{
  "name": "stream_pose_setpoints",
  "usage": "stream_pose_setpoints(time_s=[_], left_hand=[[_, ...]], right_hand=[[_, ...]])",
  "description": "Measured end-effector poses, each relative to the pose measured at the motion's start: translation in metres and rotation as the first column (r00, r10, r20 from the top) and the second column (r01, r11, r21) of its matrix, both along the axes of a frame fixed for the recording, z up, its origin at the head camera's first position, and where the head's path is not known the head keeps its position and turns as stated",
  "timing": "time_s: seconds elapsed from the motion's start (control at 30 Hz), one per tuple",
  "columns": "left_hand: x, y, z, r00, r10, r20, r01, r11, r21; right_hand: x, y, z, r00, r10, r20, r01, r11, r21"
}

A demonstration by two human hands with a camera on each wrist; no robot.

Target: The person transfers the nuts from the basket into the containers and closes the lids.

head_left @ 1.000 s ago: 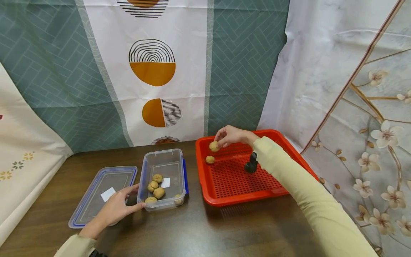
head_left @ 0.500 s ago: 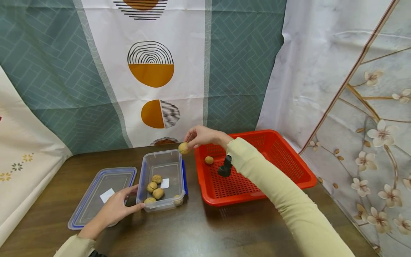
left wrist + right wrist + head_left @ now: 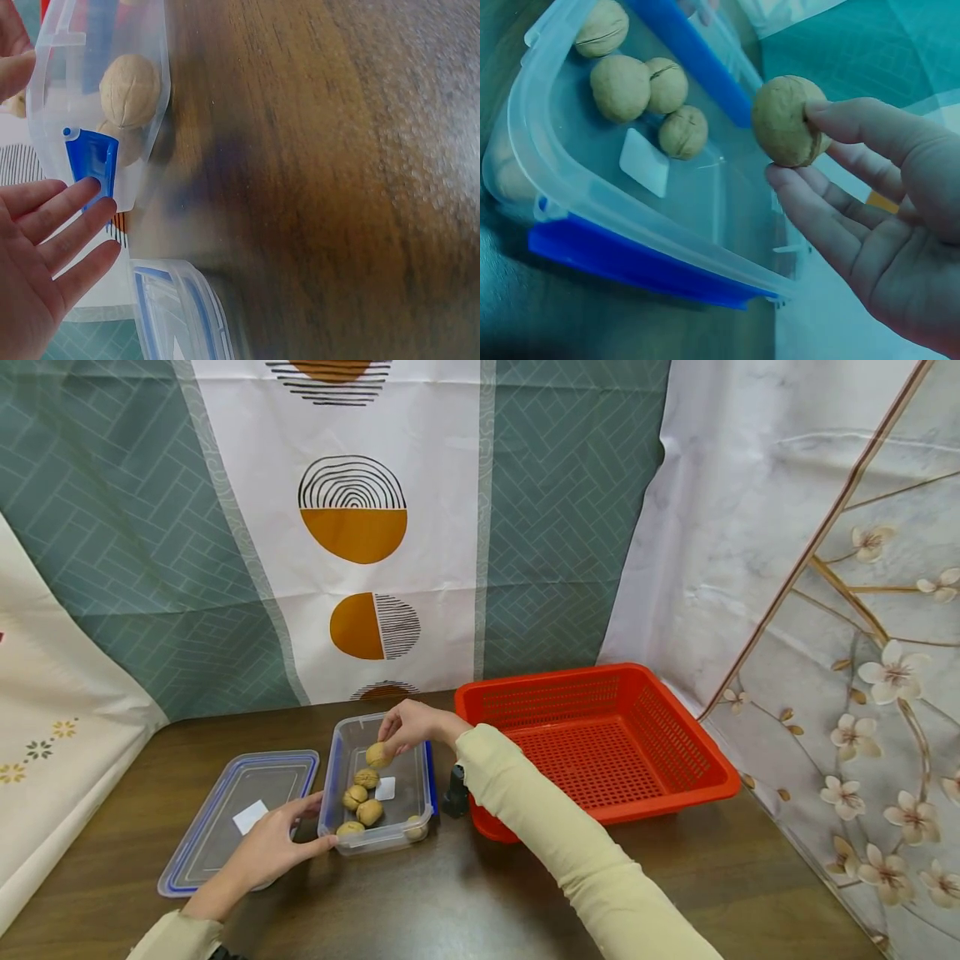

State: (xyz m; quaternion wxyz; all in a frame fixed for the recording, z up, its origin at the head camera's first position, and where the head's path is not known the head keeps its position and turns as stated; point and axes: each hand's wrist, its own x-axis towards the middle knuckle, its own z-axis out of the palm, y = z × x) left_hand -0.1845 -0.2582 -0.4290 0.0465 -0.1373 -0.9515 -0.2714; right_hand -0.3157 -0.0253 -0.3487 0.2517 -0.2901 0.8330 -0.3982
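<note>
A walnut [image 3: 378,754] is pinched between the thumb and fingers of my right hand [image 3: 416,727], above the inside of a clear plastic box [image 3: 386,839]. In the right wrist view this pinched walnut [image 3: 787,120] hangs apart from the others. Several walnuts [image 3: 369,812] lie in the box, mostly along its left side and front. My left hand [image 3: 270,850] rests against the box's left side, thumb at the near corner. The left wrist view shows its fingers [image 3: 82,229] extended beside a blue clip [image 3: 94,161] on the box.
A clear lid [image 3: 221,847] with a blue seal lies left of the box, partly behind the left hand. To the right stands a red perforated basket [image 3: 555,678], its left part hidden by the right sleeve [image 3: 555,835]. Patterned cloth hangs behind the wooden table [image 3: 337,910].
My right hand has carried the walnut leftward from over the red basket, past the box's far right corner, and down over the box. The left hand stays in place.
</note>
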Motion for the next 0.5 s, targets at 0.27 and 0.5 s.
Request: stream_pose_setpoints(time_s=[0.27, 0.5], left_hand=[[0.000, -0.001, -0.001, 1.000, 0.004, -0.015, -0.004, 1.000, -0.002], [0.000, 0.000, -0.001, 1.000, 0.007, -0.009, -0.007, 1.000, -0.006]], right_hand=[[0.003, -0.015, -0.016, 0.998, 0.035, 0.044, -0.041, 0.990, 0.133], [0.006, -0.023, -0.031, 0.998, 0.052, -0.020, -0.044, 0.956, 0.288]])
